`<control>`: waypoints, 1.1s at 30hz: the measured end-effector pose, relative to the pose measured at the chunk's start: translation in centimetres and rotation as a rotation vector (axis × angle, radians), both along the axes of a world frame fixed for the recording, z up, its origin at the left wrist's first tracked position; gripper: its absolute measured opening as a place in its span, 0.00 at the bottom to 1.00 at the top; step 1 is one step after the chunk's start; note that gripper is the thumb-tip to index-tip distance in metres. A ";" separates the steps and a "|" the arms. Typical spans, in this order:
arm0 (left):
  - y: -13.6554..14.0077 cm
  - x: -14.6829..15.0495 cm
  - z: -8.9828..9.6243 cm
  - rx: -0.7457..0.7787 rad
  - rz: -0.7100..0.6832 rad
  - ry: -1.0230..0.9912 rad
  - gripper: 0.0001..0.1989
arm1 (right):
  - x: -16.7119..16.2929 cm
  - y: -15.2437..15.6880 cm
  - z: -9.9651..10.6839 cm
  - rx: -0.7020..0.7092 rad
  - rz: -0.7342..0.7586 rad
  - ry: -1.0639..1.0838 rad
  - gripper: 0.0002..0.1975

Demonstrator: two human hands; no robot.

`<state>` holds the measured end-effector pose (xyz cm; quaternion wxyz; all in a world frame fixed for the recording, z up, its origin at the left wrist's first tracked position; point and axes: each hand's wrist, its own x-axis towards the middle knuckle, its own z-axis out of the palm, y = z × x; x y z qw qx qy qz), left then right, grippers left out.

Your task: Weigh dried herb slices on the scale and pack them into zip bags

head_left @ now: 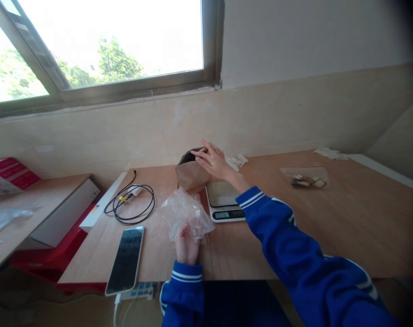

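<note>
Brown paper bag (193, 177), one, standing mouth upward at the rear middle of the tabletop (261, 254), near the wall; dark interior showing. Right hand (213, 162), at the mouth of the paper bag, fingers extended and somewhat spread; whether the fingertips touch the rim cannot be told. Clear plastic bag (184, 211), one, crumpled, directly in front of the paper bag. Left hand (188, 243), at the near end of the plastic bag, fingers partly veiled by the film; whether they pinch it cannot be told. Both arms in blue sleeves (288, 236) with white stripes at the cuffs. Kitchen scale (223, 194), white-edged, flat, just right of the paper bag, with a dark display strip at the front; its right side is partly covered by the right arm. White tissue (238, 161), crumpled, behind the scale. Black cable (129, 222), loosely coiled, left of the plastic bag, with a yellow tag (122, 199) on it. Smartphone (125, 260), screen dark, at the near left edge, overhanging slightly. Transparent pouch (305, 178), lying well to the right, containing dark and pale pieces. Window (125, 45), above left, trees beyond.
</note>
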<state>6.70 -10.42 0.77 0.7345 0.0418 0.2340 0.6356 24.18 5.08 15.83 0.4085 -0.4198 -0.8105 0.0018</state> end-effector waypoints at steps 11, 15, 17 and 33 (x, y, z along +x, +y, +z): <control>0.2 -0.1 0.3 -0.010 -0.015 0.048 0.15 | -0.6 2.1 -2.0 -0.156 0.037 0.177 0.39; 0.0 0.0 0.3 0.026 -0.029 0.068 0.14 | -0.1 2.6 -0.5 -0.184 0.069 0.142 0.33; 0.0 0.1 0.4 0.034 -0.034 0.085 0.14 | 0.4 2.6 0.3 -0.195 0.091 0.120 0.30; -1.1 1.8 2.4 0.206 -0.040 0.397 0.17 | 0.2 -11.4 -3.8 -0.655 0.369 0.487 0.20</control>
